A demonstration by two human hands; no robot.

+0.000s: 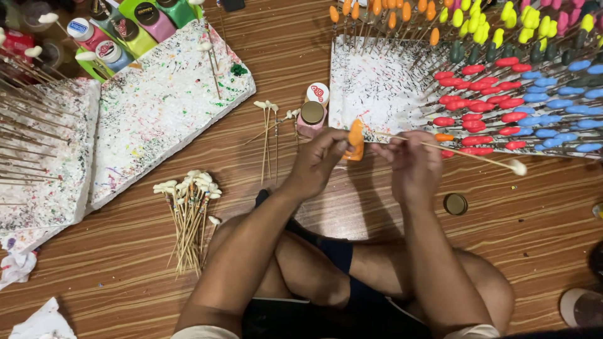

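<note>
Fingers [336, 147] of the left hand [317, 164] are clenching around a small orange bottle [356, 139], holding it upright just above the wooden floor [113, 263], while the right hand [411, 164] is pinching a thin wooden stick [468, 154] near its inner end. That stick is lying almost level, its long axis running from the bottle out to the right, with the white unpainted bud [518, 167] at the far end, well away from the bottle; the right hand is the nearer one to it. Beyond both hands, a white foam board [377, 81] is bristling with sticks tipped in red, blue, orange, yellow and green. A bundle of unpainted sticks [188, 213] is lying to the left of the knee, a brass-coloured cap [455, 204] just right of the wrist.
</note>
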